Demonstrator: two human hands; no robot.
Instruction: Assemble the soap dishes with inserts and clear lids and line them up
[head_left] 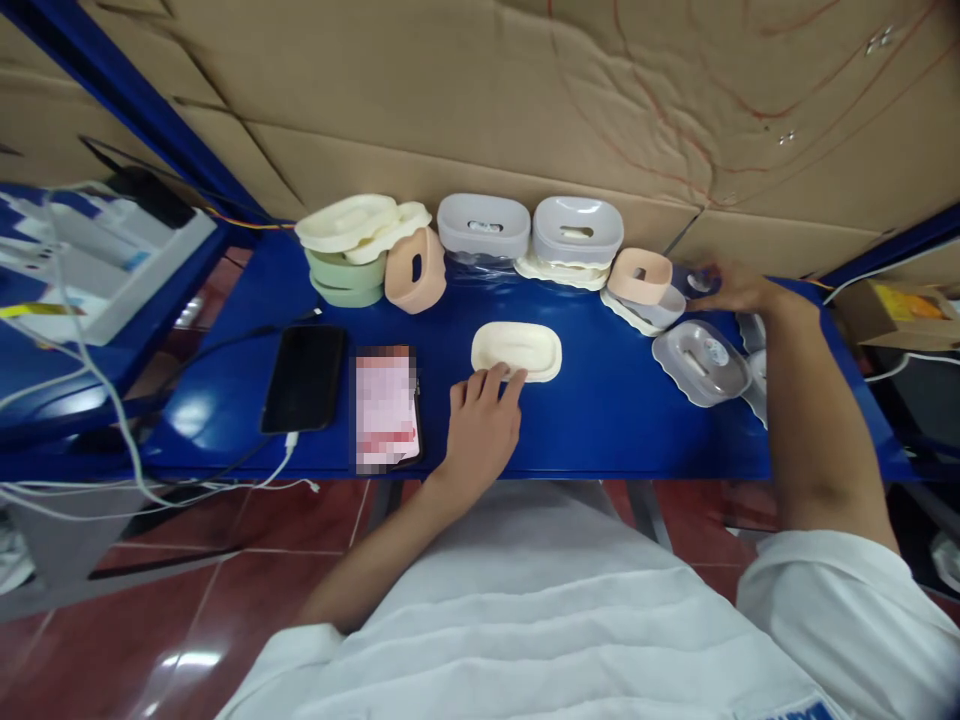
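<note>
A cream oval soap-dish tray (517, 349) lies flat in the middle of the blue table (600, 420). My left hand (481, 425) rests on the table with its fingertips touching the tray's near edge, fingers apart. My right hand (731, 290) reaches to the far right, fingers on a small grey piece (694, 281) beside a pink soap-dish part (639, 275). A grey tray (699, 362) lies next to my right forearm.
Along the back stand cream and green dishes (349, 245), a pink part on edge (416, 270) and two grey dishes (484, 225) (577, 230). A black phone (304, 378) on a cable and a second phone (385, 408) lie at left. A cardboard wall (525, 90) rises behind.
</note>
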